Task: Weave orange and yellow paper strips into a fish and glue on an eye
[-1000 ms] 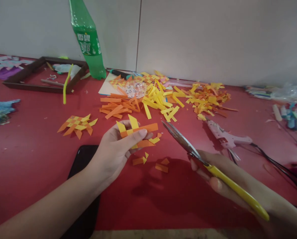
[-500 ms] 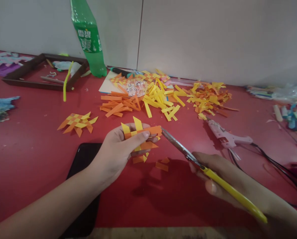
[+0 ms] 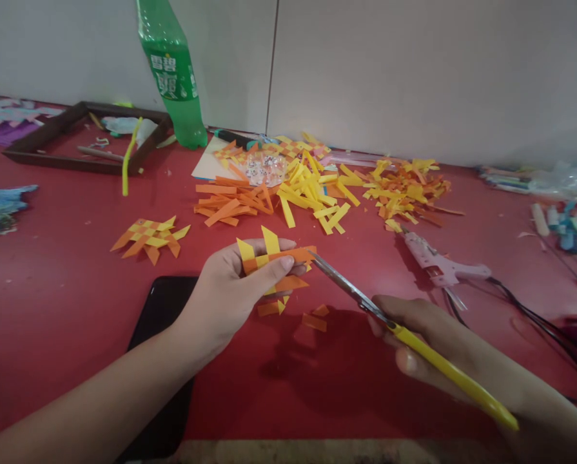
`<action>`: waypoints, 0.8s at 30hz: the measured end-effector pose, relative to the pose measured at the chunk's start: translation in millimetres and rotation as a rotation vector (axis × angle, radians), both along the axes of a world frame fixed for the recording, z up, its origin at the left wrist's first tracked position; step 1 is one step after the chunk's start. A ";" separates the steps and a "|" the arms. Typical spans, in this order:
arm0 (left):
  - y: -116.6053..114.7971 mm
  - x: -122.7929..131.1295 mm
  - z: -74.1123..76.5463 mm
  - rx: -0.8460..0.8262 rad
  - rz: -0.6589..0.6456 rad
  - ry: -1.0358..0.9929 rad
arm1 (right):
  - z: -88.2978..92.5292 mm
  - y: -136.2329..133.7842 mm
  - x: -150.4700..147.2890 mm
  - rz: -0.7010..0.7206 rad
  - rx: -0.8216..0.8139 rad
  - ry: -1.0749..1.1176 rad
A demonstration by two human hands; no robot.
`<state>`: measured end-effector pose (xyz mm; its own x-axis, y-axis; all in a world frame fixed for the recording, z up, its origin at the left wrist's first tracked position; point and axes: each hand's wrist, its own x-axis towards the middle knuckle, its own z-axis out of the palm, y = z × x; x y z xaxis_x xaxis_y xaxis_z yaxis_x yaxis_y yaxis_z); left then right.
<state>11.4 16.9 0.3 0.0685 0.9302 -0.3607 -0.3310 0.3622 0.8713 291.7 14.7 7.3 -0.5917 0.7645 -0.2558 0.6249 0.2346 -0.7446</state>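
Observation:
My left hand (image 3: 230, 290) pinches a small woven piece of orange and yellow paper strips (image 3: 273, 258) above the red table (image 3: 51, 290). My right hand (image 3: 438, 348) grips yellow-handled scissors (image 3: 404, 335), whose blade tips touch the right end of an orange strip on that piece. Small cut-off scraps (image 3: 298, 312) lie on the table just below the piece. A finished woven piece (image 3: 150, 237) rests to the left.
Piles of orange strips (image 3: 230, 203) and yellow strips (image 3: 312, 193) lie behind, with mixed offcuts (image 3: 409, 187) to the right. A pink glue gun (image 3: 438, 261) with cable, a black phone (image 3: 162, 361), a green bottle (image 3: 172, 71) and a brown frame (image 3: 80, 138) are around.
The scissors moved left from about a hand's width away until their tips reached the orange strip's end. My left hand shifted the woven piece slightly up and right.

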 end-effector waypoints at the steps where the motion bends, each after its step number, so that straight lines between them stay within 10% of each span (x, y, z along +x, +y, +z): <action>1: -0.2 -0.2 0.0 0.002 -0.005 0.012 | 0.5 0.2 -0.8 0.003 -0.002 -0.006; 24: -2.1 -0.8 -0.6 0.040 -0.047 0.086 | 0.4 0.0 -0.9 0.011 -0.021 -0.007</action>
